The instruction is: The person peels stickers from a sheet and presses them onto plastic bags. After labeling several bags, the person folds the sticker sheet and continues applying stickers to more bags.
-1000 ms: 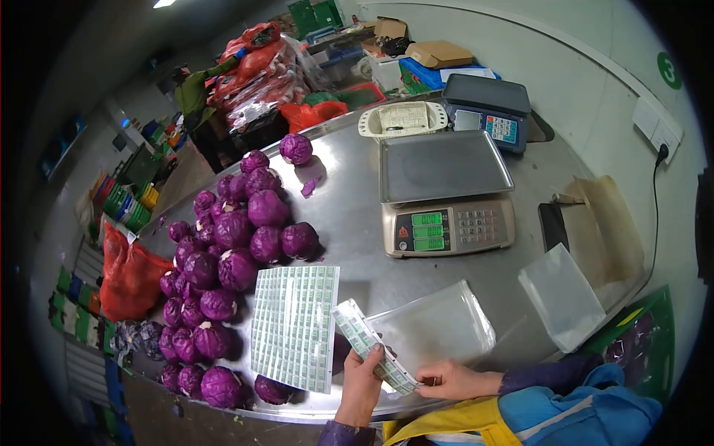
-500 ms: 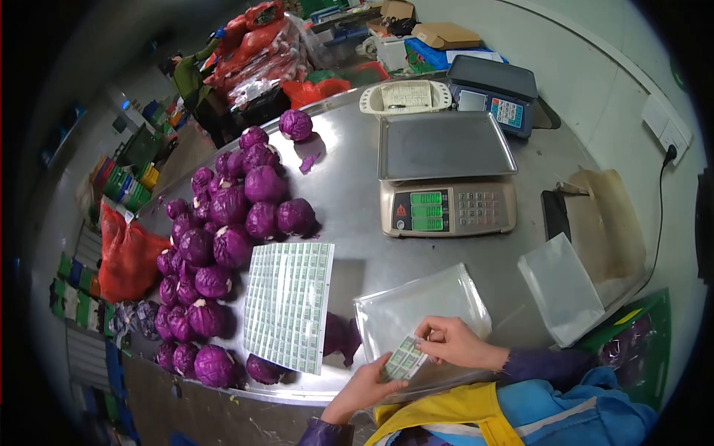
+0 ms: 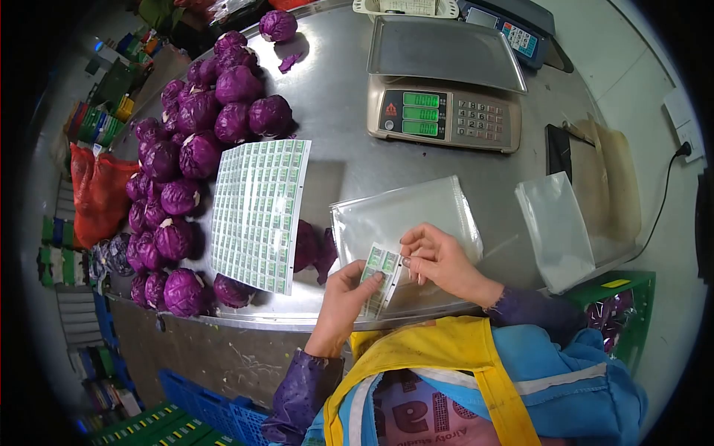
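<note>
My left hand [image 3: 348, 296] grips a small sheet of green-and-white labels [image 3: 381, 269] between thumb and fingers, over the table's front edge. At the sheet's right edge, my right hand [image 3: 439, 260] pinches with thumb and forefinger; whether a single label has come loose is too small to tell. Just beyond both hands lies a stack of clear plastic bags [image 3: 409, 197] on the table. To the left, a large label sheet [image 3: 260, 215] rests slanted beside and partly over purple cabbages [image 3: 178, 197].
A steel weighing scale [image 3: 446, 111] stands at the back, its display lit. More clear bags [image 3: 554, 227] lie to the right, near a green crate [image 3: 632, 312]. A red mesh sack [image 3: 97, 193] is left of the cabbages. Blue crates [image 3: 201, 398] stand on the floor below.
My view has tilted down, so the table sits higher in the picture. The small label sheet stands more upright, and my right hand has shifted along to its right edge.
</note>
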`<state>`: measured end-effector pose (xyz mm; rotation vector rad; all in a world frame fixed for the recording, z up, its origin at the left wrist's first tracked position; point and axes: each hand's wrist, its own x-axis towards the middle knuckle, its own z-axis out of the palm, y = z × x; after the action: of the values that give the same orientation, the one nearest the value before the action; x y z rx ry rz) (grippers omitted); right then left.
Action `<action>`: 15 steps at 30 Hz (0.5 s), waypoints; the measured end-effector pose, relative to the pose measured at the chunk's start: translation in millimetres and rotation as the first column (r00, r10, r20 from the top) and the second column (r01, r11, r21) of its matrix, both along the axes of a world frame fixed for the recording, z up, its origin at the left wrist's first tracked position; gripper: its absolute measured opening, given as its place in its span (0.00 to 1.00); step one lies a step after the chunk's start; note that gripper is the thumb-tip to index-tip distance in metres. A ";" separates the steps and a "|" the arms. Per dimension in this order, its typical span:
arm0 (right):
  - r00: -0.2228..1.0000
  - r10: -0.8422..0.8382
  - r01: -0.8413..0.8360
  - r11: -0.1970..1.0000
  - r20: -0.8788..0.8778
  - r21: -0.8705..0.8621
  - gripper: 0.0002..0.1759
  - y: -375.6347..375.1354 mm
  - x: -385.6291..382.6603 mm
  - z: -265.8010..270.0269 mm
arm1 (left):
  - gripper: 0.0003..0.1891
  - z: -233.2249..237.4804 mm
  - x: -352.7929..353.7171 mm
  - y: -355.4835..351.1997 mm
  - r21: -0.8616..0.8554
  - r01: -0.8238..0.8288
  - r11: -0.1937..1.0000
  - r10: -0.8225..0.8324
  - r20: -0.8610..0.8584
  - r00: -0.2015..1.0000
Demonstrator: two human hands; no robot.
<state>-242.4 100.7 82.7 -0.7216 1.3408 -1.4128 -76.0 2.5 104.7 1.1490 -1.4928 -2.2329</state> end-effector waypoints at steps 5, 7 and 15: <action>0.813 -0.055 0.035 0.998 -0.580 -0.046 0.11 2.6 1.3 25.9 | 0.09 -2.1 0.2 1.2 -0.091 -0.011 0.996 0.015 0.045 0.999; 0.583 -0.156 -0.093 0.962 -0.797 -0.256 0.09 1.0 4.2 20.3 | 0.09 -1.9 -1.3 3.8 -0.114 0.004 0.994 0.001 0.048 0.999; 0.383 -0.149 -0.161 0.961 -0.912 -0.224 0.06 1.3 13.3 15.6 | 0.07 -4.3 -5.6 15.5 -0.742 0.181 0.646 -0.077 0.173 0.982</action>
<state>-229.1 102.0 98.3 -1.9393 1.9735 -1.1749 -81.6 18.0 100.4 0.9057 -2.2926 -1.3036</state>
